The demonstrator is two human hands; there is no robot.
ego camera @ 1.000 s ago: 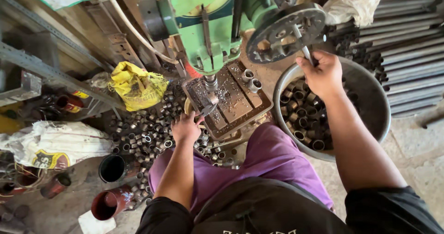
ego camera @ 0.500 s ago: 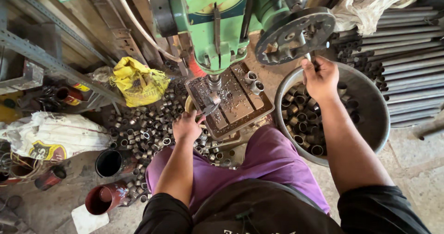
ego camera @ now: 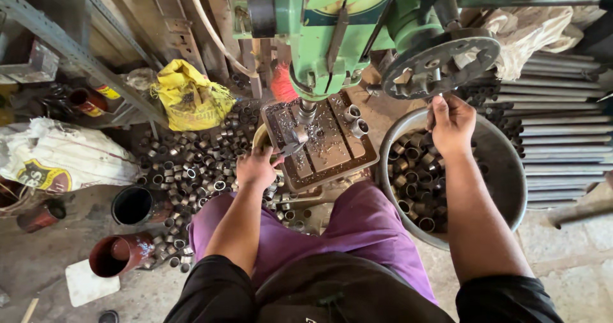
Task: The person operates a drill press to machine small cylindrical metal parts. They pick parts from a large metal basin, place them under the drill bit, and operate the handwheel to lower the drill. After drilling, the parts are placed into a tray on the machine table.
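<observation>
Gripping hands: left hand (ego camera: 257, 168) around pliers (ego camera: 290, 148) under drill bit (ego camera: 305, 113), right hand (ego camera: 451, 124) closed on feed wheel (ego camera: 440, 65).

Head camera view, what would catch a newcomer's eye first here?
The big green drill press at top centre, with the right hand on its round metal feed wheel. Below it, the left hand holds a clamp at the drill table, beside a floor heap of short metal tube pieces.

Basin (ego camera: 504, 170) right of drill table (ego camera: 332, 150)
</observation>
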